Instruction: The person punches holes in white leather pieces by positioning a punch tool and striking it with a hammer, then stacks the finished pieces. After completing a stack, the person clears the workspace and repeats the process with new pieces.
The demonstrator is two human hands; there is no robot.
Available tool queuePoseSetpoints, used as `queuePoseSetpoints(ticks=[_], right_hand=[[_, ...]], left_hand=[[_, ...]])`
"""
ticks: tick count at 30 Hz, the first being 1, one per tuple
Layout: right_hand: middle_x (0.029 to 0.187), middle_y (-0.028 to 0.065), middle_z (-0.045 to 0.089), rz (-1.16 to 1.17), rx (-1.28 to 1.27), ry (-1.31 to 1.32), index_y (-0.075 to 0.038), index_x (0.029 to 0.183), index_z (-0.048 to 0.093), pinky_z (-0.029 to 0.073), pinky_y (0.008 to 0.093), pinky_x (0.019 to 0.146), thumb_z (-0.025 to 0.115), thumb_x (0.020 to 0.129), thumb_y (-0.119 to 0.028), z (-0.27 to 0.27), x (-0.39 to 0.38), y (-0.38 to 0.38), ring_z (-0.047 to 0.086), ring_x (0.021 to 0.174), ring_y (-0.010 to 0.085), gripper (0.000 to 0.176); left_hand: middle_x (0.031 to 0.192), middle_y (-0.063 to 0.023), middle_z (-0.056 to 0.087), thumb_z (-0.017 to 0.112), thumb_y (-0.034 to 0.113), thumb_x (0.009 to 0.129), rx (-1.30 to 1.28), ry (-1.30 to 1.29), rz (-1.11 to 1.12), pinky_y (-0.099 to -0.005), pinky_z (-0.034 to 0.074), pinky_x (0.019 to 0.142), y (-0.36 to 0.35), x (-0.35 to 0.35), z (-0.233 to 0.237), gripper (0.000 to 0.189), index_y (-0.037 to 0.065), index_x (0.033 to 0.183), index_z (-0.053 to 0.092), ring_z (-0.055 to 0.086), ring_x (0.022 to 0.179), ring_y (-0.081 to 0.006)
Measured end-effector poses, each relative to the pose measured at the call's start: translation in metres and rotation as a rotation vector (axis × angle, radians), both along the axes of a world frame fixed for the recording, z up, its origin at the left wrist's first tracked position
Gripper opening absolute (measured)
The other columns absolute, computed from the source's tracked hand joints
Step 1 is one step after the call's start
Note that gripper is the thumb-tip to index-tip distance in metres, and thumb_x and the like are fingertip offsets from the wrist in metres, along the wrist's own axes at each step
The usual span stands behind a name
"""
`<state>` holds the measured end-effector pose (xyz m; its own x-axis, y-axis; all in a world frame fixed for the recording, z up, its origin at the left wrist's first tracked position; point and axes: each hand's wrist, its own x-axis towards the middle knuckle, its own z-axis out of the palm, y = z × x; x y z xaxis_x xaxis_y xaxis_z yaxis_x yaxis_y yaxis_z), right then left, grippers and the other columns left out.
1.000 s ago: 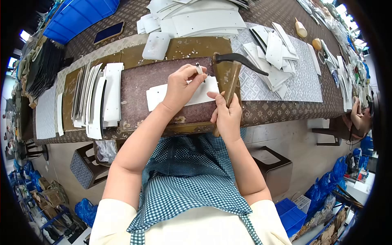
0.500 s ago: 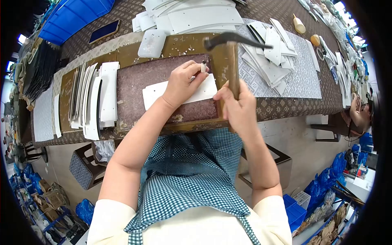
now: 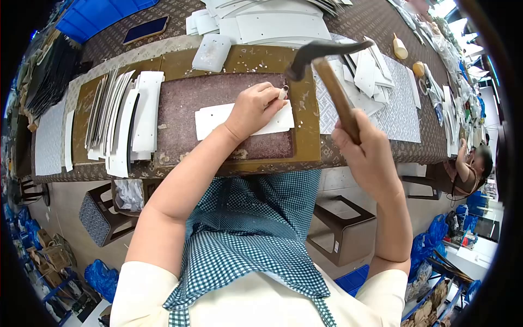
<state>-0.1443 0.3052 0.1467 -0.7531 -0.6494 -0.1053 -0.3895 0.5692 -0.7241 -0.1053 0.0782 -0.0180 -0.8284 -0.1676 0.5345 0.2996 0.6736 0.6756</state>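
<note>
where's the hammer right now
In the head view, right of centre: the hammer is in the grip of the right hand, in front of the scattered white pieces.

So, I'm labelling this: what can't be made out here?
In the head view:
Lower tip of the small tool: behind the left hand.
Part of the white piece: covered by that hand.
Lower end of the hammer: hidden by the right hand.
Blue bin: cut off by the upper edge.
</note>
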Motion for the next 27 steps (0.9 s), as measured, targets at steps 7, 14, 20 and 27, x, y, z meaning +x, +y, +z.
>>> queuePoseSetpoints(ticks=[7, 14, 20, 27], right_hand=[[0.065, -0.0007, 0.049, 0.005, -0.840, 0.212, -0.002, 0.102, 0.055, 0.030, 0.0206, 0.038, 0.060, 0.101, -0.028, 0.042, 0.011, -0.014, 0.040, 0.044, 0.0042, 0.026], [0.068, 0.0138, 0.058, -0.051, 0.030, -0.018, 0.001, 0.102, 0.054, 0.046, 0.0345, 0.058, 0.062, 0.095, -0.016, -0.029, -0.001, 0.003, 0.058, 0.060, 0.0223, 0.020], [0.099, 0.0123, 0.073, -0.334, -0.530, -0.476, -0.001, 0.103, 0.053, 0.038, 0.0210, 0.040, 0.054, 0.103, -0.017, -0.101, 0.018, -0.020, 0.048, 0.044, 0.0056, 0.017], [0.112, 0.0168, 0.071, -0.398, -0.656, -0.488, 0.000, 0.107, 0.050, 0.042, 0.0209, 0.041, 0.050, 0.105, -0.020, -0.143, 0.038, -0.039, 0.051, 0.044, 0.0073, 0.020]], left_hand=[[0.087, -0.0086, 0.068, 0.073, 0.012, 0.086, 0.009, -0.016, 0.015, -0.0330, 0.055, 0.068, 0.000, -0.001, -0.002, 0.010, 0.004, 0.092, 0.071, 0.067, 0.075, -0.0235], [0.082, -0.0095, 0.064, 0.071, 0.016, 0.087, 0.044, -0.021, 0.003, -0.0373, 0.054, 0.067, -0.001, -0.003, -0.005, 0.012, 0.005, 0.091, 0.069, 0.064, 0.073, -0.0280], [0.086, -0.0090, 0.064, 0.068, 0.014, 0.089, 0.165, -0.107, -0.045, -0.0323, 0.053, 0.065, 0.001, -0.002, 0.000, 0.014, 0.004, 0.100, 0.070, 0.064, 0.069, -0.0225], [0.085, -0.0070, 0.066, 0.074, 0.011, 0.086, 0.287, -0.158, -0.002, -0.0271, 0.053, 0.069, -0.001, -0.002, -0.004, 0.014, 0.000, 0.094, 0.071, 0.063, 0.073, -0.0143]])
